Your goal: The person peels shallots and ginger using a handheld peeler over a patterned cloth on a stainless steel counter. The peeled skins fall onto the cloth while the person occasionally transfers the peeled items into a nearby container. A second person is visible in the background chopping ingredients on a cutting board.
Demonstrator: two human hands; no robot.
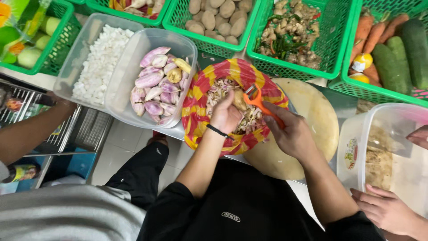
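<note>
While the left hand point(226, 115) grips a small tan potato point(239, 100) over the red and yellow plastic bag point(199, 96), the right hand point(292, 134) squeezes an orange peeler point(260, 101). Tubs and green baskets point(332, 58) crowd close around.

An orange peeler point(261, 103) sits in the right hand point(292, 134), and the left hand point(226, 115), with a black band at its wrist, holds a tan potato point(239, 100). Beneath them a bag point(200, 100) is striped red and yellow, filled with pale beige and pinkish peelings point(223, 89). To the left, a clear tub point(133, 67) holds purple-and-white streaked bulbs point(154, 89), and another holds white chunks point(100, 60). Far off, green baskets point(339, 49) carry brown potatoes, orange carrots point(372, 31) and dark green cucumbers point(401, 49). The round board point(312, 116) on the right is pale tan. Near, the sleeves are black.
</note>
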